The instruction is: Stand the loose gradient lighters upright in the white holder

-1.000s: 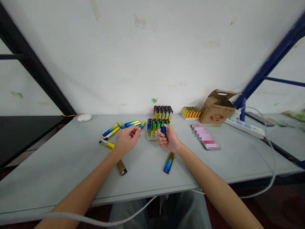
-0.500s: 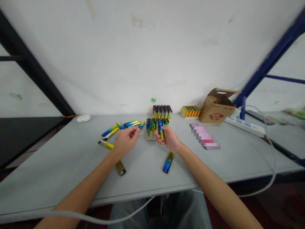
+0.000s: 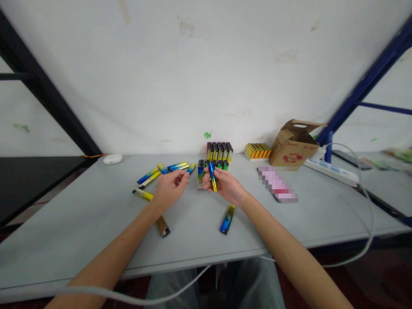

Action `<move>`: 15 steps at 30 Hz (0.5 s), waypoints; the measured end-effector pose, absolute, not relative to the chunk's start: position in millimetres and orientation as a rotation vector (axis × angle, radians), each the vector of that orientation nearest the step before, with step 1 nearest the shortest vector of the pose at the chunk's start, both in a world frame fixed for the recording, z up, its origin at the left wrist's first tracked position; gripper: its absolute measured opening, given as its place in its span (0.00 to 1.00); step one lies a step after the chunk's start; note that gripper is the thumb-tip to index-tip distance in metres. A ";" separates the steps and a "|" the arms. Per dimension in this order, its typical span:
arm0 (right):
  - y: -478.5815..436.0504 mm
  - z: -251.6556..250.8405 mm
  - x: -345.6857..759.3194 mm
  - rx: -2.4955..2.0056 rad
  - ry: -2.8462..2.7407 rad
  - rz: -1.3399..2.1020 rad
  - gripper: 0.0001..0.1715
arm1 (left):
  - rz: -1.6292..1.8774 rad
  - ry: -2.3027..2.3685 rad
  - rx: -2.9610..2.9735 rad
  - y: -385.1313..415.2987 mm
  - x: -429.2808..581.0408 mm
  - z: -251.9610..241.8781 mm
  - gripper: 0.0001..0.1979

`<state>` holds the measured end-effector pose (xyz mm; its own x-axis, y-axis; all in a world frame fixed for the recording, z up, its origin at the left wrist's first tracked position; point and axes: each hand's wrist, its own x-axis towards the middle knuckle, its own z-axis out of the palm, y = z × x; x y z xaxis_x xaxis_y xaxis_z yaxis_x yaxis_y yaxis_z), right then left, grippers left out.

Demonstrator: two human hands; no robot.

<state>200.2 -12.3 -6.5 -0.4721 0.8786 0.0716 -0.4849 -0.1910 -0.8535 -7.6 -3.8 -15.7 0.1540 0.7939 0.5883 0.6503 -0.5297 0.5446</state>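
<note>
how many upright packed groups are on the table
3: pink-yellow group near the wall, blue-green group in front, partly behind the right hand, orange group beside the box.

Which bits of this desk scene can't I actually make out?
All in the head view:
Pale tray: the right hand and held lighter hide part of it.
Cardboard box: its walls hide any contents.
Pink slab: pixel blocks blur its face.
Left hand: too small to tell whether it pinches anything.

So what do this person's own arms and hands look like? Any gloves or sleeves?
The left hand and right hand wear no gloves. No sleeve or watch shows on the left forearm or right forearm. A pale cable crosses in front of the left forearm.
</note>
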 end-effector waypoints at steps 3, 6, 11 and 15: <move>-11.6 -8.7 200.6 -0.594 -1.156 1.767 0.17 | 1.319 1.440 2.266 -4.2 -7.6 -15.8 0.14; -7.7 -13.4 201.1 -0.649 -1.304 1.566 0.18 | 1.310 1.446 2.278 -4.8 -7.3 -14.8 0.15; 0.8 -20.9 206.2 -0.764 -1.557 0.863 0.17 | 1.309 1.444 2.272 -5.5 -7.1 -12.5 0.14; 0.8 -20.5 211.7 -0.807 -1.700 0.351 0.15 | 1.313 1.434 2.288 -6.2 -6.8 -11.9 0.14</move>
<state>211.7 0.8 -20.5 -0.0989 0.6732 0.7329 0.3280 0.7174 -0.6147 -6.8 -6.2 -11.9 0.1656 0.7848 0.5972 0.6637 -0.5366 0.5211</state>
